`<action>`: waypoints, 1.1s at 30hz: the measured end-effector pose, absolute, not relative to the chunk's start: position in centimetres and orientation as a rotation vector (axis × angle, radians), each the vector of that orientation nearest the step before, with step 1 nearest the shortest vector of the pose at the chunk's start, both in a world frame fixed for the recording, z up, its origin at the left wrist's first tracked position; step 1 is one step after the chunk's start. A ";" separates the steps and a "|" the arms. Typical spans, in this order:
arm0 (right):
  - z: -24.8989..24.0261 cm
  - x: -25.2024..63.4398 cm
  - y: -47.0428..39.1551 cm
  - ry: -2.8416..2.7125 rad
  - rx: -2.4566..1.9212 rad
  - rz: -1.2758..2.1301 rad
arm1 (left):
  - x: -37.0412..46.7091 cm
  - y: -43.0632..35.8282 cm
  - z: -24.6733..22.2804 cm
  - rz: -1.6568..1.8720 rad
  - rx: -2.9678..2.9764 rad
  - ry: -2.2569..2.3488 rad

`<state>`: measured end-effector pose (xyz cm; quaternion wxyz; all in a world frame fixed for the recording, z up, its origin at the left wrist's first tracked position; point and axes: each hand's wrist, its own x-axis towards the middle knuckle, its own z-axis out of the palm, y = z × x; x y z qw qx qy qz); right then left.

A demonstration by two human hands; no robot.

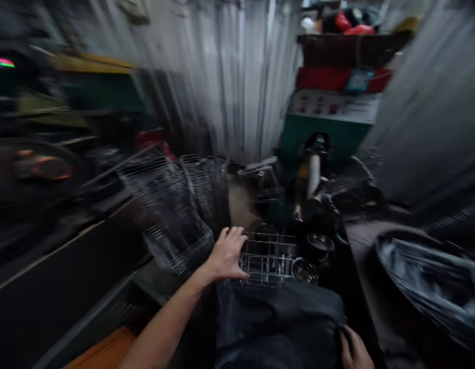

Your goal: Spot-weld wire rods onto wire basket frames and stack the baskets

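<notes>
My left hand (226, 253) reaches forward with thumb and fingers spread apart at the left side of a wire rack (266, 264). It overlaps the rack's edge; whether it touches the wires is hard to make out in the blur. Dark cloth (276, 323) covers my lap just below the rack. At the cloth's right edge lies my right hand (356, 348), partly cut off by the frame, its fingers bent and partly hidden. A round metal piece (304, 270) sits at the rack's right end, with a small dark bowl-like part (320, 242) behind it.
Stacked wire racks (172, 200) lean to the left of my hand. A green machine with a control panel (333, 105) stands ahead, against corrugated metal sheeting (237, 77). At right is a plastic-lined round container (430, 282); an orange item (102, 351) lies in a bin at lower left.
</notes>
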<state>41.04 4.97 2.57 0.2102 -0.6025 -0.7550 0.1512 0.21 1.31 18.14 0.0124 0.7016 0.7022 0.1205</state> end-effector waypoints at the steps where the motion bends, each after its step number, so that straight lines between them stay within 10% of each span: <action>1: 3.2 41.1 4.7 -2.021 -1.661 0.479 | 0.2 1.6 18.4 0.356 2.201 2.198; 13: 21.7 30.5 7.8 -2.204 -1.115 0.946 | 4.7 7.1 21.5 0.366 2.656 2.137; 33: 19.4 24.2 11.6 -2.792 -1.446 0.297 | 8.5 9.4 19.1 0.449 2.665 1.970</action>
